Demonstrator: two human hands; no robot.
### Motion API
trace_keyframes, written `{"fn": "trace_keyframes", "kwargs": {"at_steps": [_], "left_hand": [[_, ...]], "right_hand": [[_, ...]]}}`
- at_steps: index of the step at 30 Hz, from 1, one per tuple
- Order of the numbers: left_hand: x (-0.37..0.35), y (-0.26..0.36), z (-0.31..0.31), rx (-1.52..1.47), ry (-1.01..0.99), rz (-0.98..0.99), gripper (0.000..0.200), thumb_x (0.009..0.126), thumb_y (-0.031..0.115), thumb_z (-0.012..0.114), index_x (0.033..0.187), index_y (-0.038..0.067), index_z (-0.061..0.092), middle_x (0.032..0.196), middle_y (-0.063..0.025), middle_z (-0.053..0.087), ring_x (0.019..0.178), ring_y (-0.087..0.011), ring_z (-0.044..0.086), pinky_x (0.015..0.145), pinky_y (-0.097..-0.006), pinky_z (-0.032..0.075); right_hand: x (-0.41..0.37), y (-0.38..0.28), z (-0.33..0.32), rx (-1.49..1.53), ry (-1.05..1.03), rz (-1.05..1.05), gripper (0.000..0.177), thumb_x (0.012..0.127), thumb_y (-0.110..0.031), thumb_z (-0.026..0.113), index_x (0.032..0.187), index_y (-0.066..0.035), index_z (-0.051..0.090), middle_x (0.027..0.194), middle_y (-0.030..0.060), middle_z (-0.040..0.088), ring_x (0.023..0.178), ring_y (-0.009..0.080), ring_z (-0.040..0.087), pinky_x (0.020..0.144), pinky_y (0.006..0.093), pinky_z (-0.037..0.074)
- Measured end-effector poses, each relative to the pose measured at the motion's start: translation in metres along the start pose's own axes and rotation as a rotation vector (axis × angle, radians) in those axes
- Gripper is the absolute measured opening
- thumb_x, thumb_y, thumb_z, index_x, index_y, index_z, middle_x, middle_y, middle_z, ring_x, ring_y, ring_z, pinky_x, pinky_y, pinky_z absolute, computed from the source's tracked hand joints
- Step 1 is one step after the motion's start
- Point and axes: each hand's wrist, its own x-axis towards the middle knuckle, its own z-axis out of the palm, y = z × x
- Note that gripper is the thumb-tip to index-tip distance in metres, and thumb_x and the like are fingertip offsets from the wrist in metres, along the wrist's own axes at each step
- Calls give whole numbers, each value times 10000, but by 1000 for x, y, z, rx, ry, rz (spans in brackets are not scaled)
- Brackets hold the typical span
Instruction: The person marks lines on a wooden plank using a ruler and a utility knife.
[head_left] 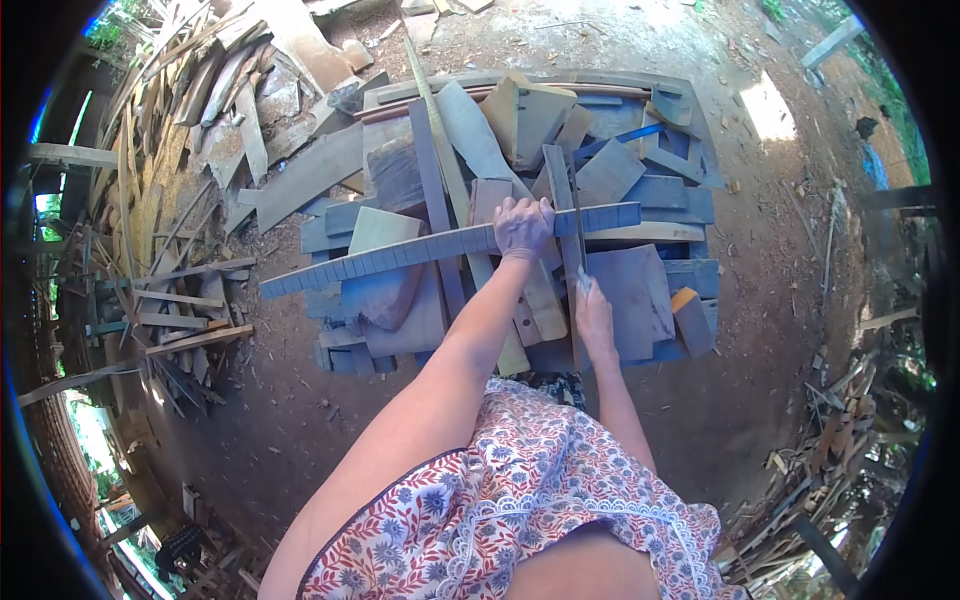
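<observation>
Step in hand, as I judge it: steadying a notched wooden strip (pixel 380 262) against a thin tool (pixel 584 272). The strip lies across piled boards (pixel 625 290). My left hand (pixel 523 225) clamps it past mid-length, fingers curled over; my right hand (pixel 593 308), on the strip's near side, closes round the tool, which seems to reach across the strip. Next move calls for firm left-hand pressure. Containers: I cannot make out any.
</observation>
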Motion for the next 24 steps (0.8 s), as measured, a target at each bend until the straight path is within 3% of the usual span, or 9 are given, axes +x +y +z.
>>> {"fn": "trace_keyframes", "kwargs": {"at_steps": [4,9,15,21,24], "left_hand": [[0,-1,1,-14,23,4,340,821,259,523,552,81,629,615,-61,596,677,-238,552,635,-375,405],[-1,1,-2,-8,0,-10,341,822,260,521,551,82,627,611,-60,592,670,-239,547,634,-376,405],[5,-1,1,-28,5,-5,347,827,259,515,550,83,626,608,-61,590,666,-240,544,630,-377,402],[0,2,-3,4,-24,-7,366,854,258,473,557,95,611,626,-49,599,666,-241,547,643,-378,403],[1,0,-3,11,-20,-1,370,856,258,470,554,97,610,624,-48,598,662,-241,545,643,-379,404]], "right_hand": [[-16,7,0,-20,10,20,293,953,-268,416,1088,-25,509,921,287,604,889,477,558,733,546,437],[26,-4,-5,-27,-15,-34,305,949,-281,425,1090,-24,510,921,288,604,884,483,556,736,549,435],[-21,12,1,-22,18,-1,289,950,-275,419,1059,-23,511,892,287,608,866,481,563,725,553,433],[20,1,-5,-9,1,-46,301,948,-286,424,1086,-33,510,877,290,608,853,479,569,716,558,431],[-1,11,2,-43,25,-58,289,951,-281,420,1079,-39,513,856,286,611,828,481,572,699,558,434]]}}
